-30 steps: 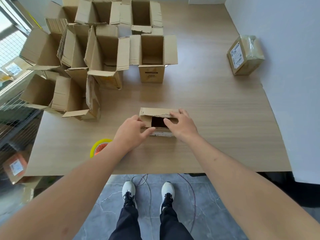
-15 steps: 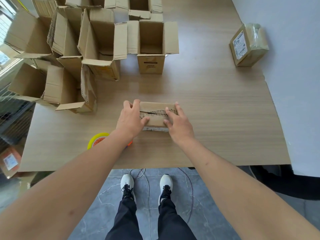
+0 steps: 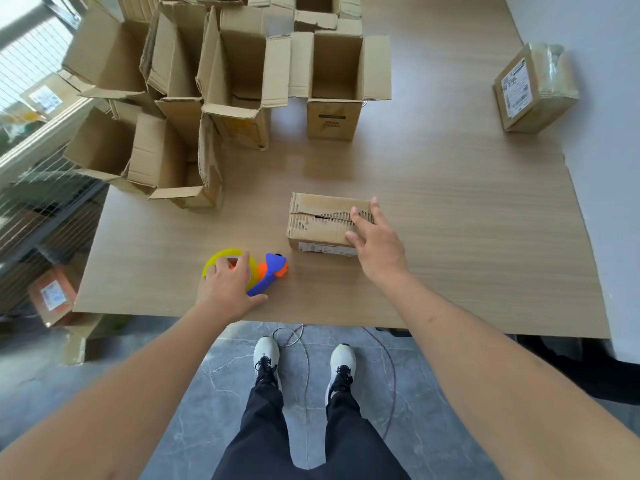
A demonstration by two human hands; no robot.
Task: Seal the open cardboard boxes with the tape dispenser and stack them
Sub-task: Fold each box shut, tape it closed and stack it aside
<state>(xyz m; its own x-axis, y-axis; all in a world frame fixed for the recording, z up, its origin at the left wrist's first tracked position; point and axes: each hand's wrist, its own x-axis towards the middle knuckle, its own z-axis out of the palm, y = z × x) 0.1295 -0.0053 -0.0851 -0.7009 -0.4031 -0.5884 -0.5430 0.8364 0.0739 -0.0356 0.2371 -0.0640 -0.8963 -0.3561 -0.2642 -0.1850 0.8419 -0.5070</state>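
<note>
Wood-grain tabletop (image 3: pixel 450 209) fills my head view, with a cluster of open brown cardboard boxes (image 3: pixel 242 81) at its far left and a taped, labelled cardboard parcel (image 3: pixel 535 90) far right by the wall. My right hand (image 3: pixel 377 244) presses spread, straight fingers on the closed flaps of the small brown cardboard box (image 3: pixel 322 220) at the centre; my left hand (image 3: pixel 227 284) lies over the yellow, orange and blue tape dispenser (image 3: pixel 263 271) near the front edge, fingers loosely draped and not clamped around it
</note>
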